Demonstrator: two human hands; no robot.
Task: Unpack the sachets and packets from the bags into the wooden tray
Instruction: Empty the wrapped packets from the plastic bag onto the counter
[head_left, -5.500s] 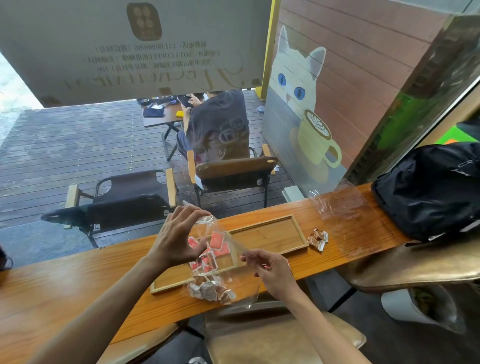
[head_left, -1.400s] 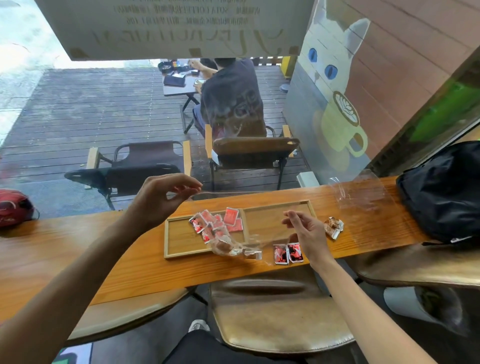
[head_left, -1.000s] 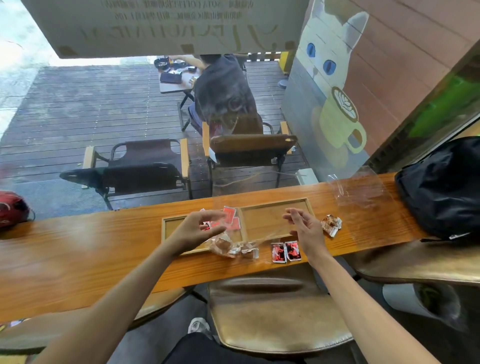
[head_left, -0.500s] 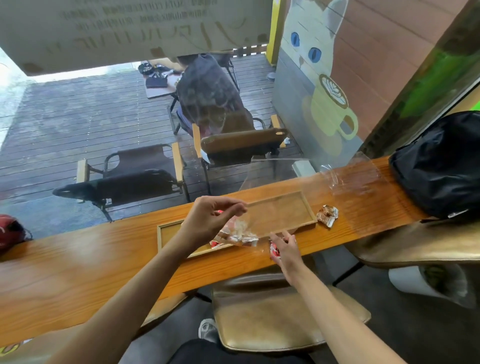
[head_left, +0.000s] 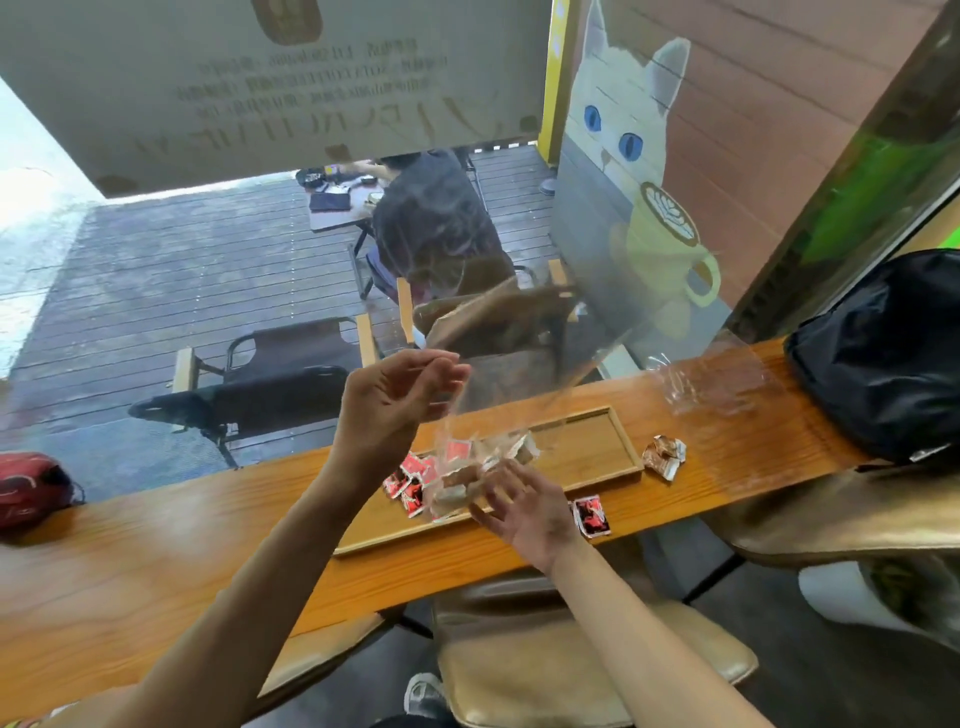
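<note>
My left hand (head_left: 397, 400) pinches a clear plastic bag (head_left: 511, 358) and holds it up above the wooden tray (head_left: 582, 454), which lies on the counter. Brown and white sachets (head_left: 467, 475) hang in the bag's low end, just over the tray. Red sachets (head_left: 413, 478) lie in the tray under the bag. My right hand (head_left: 524, 509) is under the bag's low end with fingers spread, at the tray's near rim. A red packet (head_left: 591, 515) lies on the counter in front of the tray. A crumpled brown packet (head_left: 665, 454) lies right of the tray.
A second clear bag (head_left: 711, 379) lies on the wooden counter (head_left: 156, 561) at the right, beside a black backpack (head_left: 883, 353). Padded stools (head_left: 571, 654) stand below the counter. Glass stands behind the counter, with chairs and a seated person outside.
My left hand has lifted the bag higher, so it tips over the tray. My right hand has moved from the counter's near edge up to the bag's low end.
</note>
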